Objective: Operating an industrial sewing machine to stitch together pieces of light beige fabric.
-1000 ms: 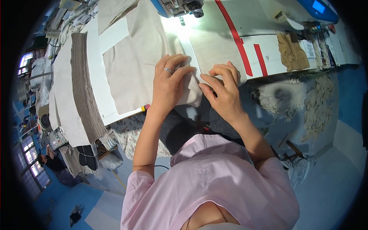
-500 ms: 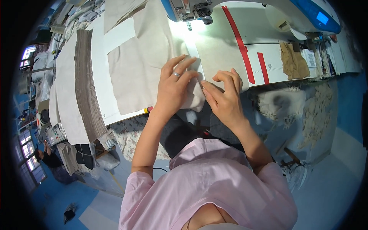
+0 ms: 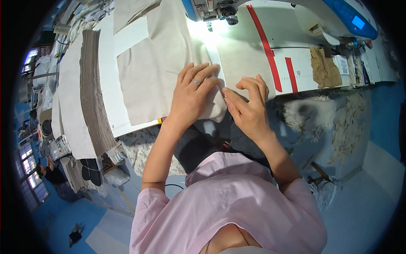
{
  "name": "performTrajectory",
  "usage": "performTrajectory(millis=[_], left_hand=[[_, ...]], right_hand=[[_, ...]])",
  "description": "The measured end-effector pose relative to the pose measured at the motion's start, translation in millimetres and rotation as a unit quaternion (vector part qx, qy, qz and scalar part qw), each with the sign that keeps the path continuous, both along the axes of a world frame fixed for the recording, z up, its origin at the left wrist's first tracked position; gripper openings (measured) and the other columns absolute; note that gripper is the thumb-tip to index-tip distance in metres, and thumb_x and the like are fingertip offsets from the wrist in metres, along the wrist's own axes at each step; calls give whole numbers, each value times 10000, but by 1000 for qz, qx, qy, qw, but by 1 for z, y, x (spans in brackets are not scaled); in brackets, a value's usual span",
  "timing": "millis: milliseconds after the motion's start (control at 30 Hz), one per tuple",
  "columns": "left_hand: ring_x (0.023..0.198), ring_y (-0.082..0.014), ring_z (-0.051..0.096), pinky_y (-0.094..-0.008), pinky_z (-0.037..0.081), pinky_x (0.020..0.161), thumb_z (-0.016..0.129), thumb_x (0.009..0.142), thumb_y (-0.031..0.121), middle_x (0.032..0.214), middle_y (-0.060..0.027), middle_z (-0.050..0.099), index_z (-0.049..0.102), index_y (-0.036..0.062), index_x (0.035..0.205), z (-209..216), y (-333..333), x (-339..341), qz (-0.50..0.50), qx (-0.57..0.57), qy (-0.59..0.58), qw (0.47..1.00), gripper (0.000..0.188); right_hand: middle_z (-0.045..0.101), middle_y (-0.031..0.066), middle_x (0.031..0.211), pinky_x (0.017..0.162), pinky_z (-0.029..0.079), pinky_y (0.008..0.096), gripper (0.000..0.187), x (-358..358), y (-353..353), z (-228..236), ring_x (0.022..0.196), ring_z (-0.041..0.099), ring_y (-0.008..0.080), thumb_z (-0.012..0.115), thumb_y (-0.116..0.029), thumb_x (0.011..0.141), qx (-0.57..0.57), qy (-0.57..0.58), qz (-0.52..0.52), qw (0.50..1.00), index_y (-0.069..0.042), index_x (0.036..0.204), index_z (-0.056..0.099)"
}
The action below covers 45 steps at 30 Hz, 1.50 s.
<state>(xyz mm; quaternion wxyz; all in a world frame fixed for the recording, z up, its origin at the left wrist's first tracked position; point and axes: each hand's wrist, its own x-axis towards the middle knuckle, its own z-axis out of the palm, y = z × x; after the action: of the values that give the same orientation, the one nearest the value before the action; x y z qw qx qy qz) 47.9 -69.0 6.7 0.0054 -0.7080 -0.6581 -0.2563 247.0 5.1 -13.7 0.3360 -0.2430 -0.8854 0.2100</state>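
A beige cloth piece (image 3: pixel 148 80) lies on the white sewing table in front of me, with its near right corner hanging over the front edge. My left hand (image 3: pixel 190 91) rests palm down on this cloth, fingers stretched out and pointing away, a ring on one of them. To its right, my right hand (image 3: pixel 250 111) pinches the cloth's right edge between thumb and forefinger, the other fingers curled loosely above. The sewing machine (image 3: pixel 220 12) is beyond both hands, its lamp lighting the needle area. Another beige layer (image 3: pixel 243 59) lies flat right of the needle.
A tall stack of beige cut pieces (image 3: pixel 92 89) lies at the left. Red tape strips (image 3: pixel 270 55) mark the table's right half, near a tan cloth scrap (image 3: pixel 322 67). The machine's blue control panel (image 3: pixel 353 19) is at the far right. Another person (image 3: pixel 55 175) is at the far left.
The left hand's fingers have shifted very slightly on the cloth. My right hand keeps its pinch, and the cloth lies nearly the same. The whole view has tilted a little.
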Motion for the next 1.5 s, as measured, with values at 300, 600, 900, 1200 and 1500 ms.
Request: performTrajectory(millis=[300,600,900,1200,1500], left_hand=[[1382,-283,530,-542,300,1232,742,912,142,1462,-9,614,688,159,1250,6,-11,-4,-20,-42,-4,999,343],[1405,-266,508,-573,253,1251,717,941,198,1485,-20,585,662,162,1275,7,16,-29,-13,-54,2,998,340],[1384,-284,522,-568,242,1251,712,947,180,1415,-61,619,663,136,1278,0,57,-71,-23,-30,-7,999,337],[1235,-273,613,-543,345,1212,746,930,177,1232,-46,680,709,115,1161,0,74,-80,-73,43,54,995,242],[1145,-275,656,-498,411,1182,739,927,147,1200,-57,697,679,110,1204,1,83,-90,-66,35,28,997,286]], right_hand=[[542,110,1150,1162,346,625,344,-2,-2,4,1208,532,332,798,-102,823,18,-26,-5,999,-113,1164,756],[537,107,1153,1151,369,622,349,-29,20,14,1196,536,324,779,-98,823,30,-66,-36,997,-114,1170,750],[510,117,1123,1143,366,637,369,-59,57,16,1210,507,324,738,-106,866,60,-92,-25,994,-132,1234,715],[497,143,1122,1164,345,661,359,-77,75,10,1211,495,356,701,-143,905,94,-111,-42,988,-128,1264,702],[532,165,1169,1169,338,678,330,-86,87,5,1244,502,383,712,-159,903,96,-101,-32,990,-120,1230,703]])
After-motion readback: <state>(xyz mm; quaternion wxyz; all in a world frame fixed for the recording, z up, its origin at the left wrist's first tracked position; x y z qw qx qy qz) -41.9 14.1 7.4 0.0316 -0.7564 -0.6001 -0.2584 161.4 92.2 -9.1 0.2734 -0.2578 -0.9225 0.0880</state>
